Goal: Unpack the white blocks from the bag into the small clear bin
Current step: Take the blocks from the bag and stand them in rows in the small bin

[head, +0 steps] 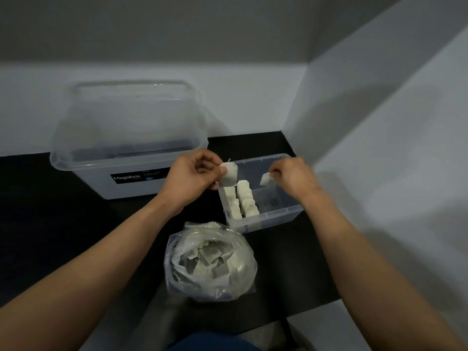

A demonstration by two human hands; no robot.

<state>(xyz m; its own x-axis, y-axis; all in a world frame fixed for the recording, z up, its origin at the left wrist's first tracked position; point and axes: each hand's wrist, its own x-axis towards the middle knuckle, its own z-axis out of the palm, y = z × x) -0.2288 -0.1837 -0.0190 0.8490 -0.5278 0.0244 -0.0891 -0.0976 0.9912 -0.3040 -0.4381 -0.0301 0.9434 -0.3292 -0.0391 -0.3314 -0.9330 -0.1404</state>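
Observation:
A small clear bin point(278, 219) stands on the dark table, with several white blocks point(240, 201) standing in rows at its left end. My left hand point(192, 178) pinches one white block point(230, 174) above the bin's left edge. My right hand point(291, 177) pinches another white block point(268, 179) over the bin's middle. In front of the bin an open clear plastic bag point(210, 259) holds several more white blocks.
A large clear lidded box point(131, 158) labelled Megabox stands at the back left. Light walls close off the back and right side. The dark table point(50, 211) runs left of the bag, and its front edge lies near my body.

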